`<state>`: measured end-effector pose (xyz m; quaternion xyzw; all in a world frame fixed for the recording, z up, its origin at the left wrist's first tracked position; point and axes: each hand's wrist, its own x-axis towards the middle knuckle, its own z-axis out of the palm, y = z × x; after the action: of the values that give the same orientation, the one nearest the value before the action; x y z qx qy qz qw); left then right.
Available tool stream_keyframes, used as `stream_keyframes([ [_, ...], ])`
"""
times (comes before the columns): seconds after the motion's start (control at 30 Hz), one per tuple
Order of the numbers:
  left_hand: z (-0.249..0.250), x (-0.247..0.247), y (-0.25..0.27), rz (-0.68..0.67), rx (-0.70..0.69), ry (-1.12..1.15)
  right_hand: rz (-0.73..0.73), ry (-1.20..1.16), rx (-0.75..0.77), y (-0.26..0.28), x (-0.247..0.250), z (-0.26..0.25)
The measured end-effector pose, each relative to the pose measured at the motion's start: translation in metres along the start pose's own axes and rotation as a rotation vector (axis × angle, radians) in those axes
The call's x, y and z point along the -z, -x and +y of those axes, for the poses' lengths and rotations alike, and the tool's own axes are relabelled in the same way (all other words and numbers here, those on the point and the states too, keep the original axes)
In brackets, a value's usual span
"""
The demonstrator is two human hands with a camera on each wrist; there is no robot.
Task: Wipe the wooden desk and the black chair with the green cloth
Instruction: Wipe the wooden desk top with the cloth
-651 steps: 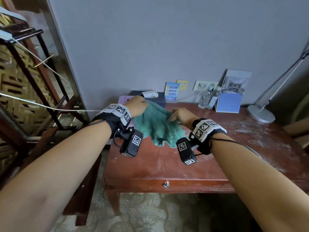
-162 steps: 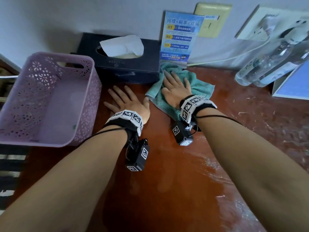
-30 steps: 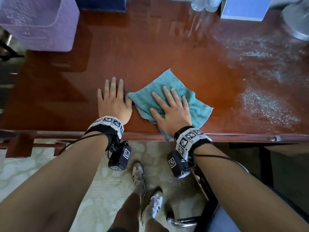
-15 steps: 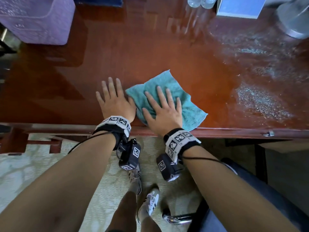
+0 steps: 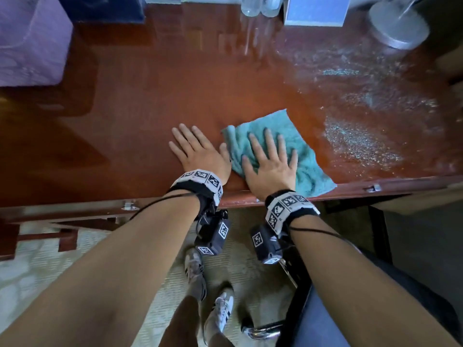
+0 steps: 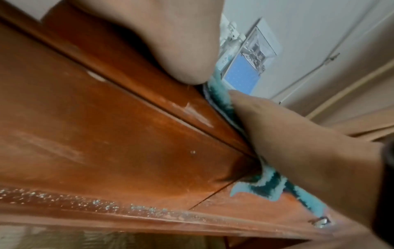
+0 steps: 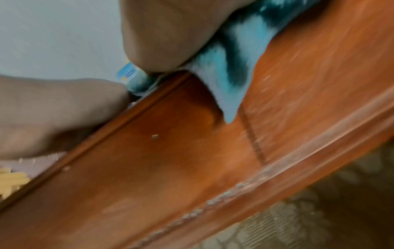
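Note:
The green cloth (image 5: 298, 146) lies on the wooden desk (image 5: 150, 101) near its front edge, one corner hanging over the edge (image 7: 230, 104). My right hand (image 5: 269, 159) presses flat on the cloth with fingers spread. Just left of it, my left hand (image 5: 198, 149) rests flat on the bare wood, its thumb next to the cloth's bunched left edge (image 6: 219, 94). The black chair (image 5: 325, 309) shows at the lower right, under my right forearm. The desk's right part carries a pale dusty film (image 5: 363, 141).
A purple basket (image 5: 27, 38) stands at the desk's back left. A dark tissue box (image 5: 105, 8), water bottles (image 5: 258, 6), a blue stand (image 5: 315, 11) and a lamp base (image 5: 398, 26) line the back. My shoes (image 5: 208, 291) stand on patterned carpet below.
My right hand has slid the cloth to the right along the front edge, bunching its left side. The left hand stays flat beside it.

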<state>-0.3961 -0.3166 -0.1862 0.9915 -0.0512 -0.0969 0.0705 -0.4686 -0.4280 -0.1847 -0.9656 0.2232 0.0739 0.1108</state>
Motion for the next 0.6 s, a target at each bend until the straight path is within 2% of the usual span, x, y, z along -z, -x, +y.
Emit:
stream_keyframes([
  [0.07, 0.006, -0.003, -0.001, 0.024, 0.011, -0.01, -0.006, 0.006, 0.031, 0.001, 0.006, 0.031],
  [0.2, 0.013, -0.004, -0.001, 0.025, 0.038, -0.029, 0.014, -0.021, -0.271, -0.013, 0.022, 0.101],
  [0.27, 0.017, -0.004, -0.003, 0.03, 0.062, -0.04, -0.003, -0.04, -0.365, -0.021, 0.026, 0.114],
  [0.33, 0.026, -0.004, -0.007, 0.037, 0.085, -0.024, 0.0, -0.066, -0.42, -0.026, 0.023, 0.101],
  [0.37, 0.034, -0.004, -0.008, 0.032, 0.085, -0.008, 0.001, -0.052, -0.399, -0.024, 0.021, 0.087],
  [0.4, 0.044, -0.004, -0.01, 0.026, 0.067, 0.007, 0.001, -0.011, -0.315, -0.021, 0.018, 0.071],
  [0.5, 0.066, -0.008, -0.014, 0.015, -0.027, 0.002, -0.02, 0.065, 0.074, -0.014, 0.012, 0.042],
  [0.53, 0.07, -0.01, -0.015, 0.012, -0.039, -0.016, -0.031, 0.073, 0.126, -0.017, 0.013, 0.044],
  [0.6, 0.07, -0.011, -0.016, 0.008, -0.04, -0.026, -0.041, 0.063, 0.121, -0.025, 0.018, 0.059],
])
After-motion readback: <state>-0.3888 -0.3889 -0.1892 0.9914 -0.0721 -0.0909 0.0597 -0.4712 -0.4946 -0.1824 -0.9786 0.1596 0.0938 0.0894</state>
